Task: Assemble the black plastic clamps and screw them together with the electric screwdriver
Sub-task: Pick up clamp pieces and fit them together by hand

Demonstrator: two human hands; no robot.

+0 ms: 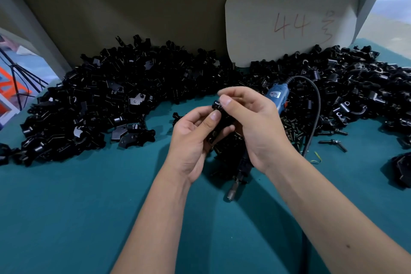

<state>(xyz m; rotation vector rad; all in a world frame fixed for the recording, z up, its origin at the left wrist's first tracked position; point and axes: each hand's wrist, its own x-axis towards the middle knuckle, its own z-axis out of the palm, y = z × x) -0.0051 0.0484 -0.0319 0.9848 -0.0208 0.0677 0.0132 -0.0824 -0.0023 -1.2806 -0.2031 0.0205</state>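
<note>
Both hands met over the middle of the table, and I had the clamp caught between them. The left hand curled round its lower end, thumb pressed on the side; the right hand pinched the top with thumb and forefinger. So both were closed on the same piece, held above the cloth, not resting on it.

The driver lay flat just behind the right hand, blue body at about one o'clock from the clamp, its bit end poking out at six o'clock under the wrists. Its cord looped off at three o'clock.

Risks, as I judged them: the two halves looked only finger-held, so any slip of that pinch could let them spring apart and drop into the pile of parts at nine o'clock, where they would be lost among identical ones. The right hand would have to let go to fetch the driver, leaving the left alone to keep the halves aligned; a crooked seat could mean a cross-threaded screw. The cord lay near the right forearm and could snag. Loose screws at three o'clock could roll.

Writing: the card at twelve o'clock read "44" in red plus a character I couldn't make out. The driver's label was too blurred to read.
</note>
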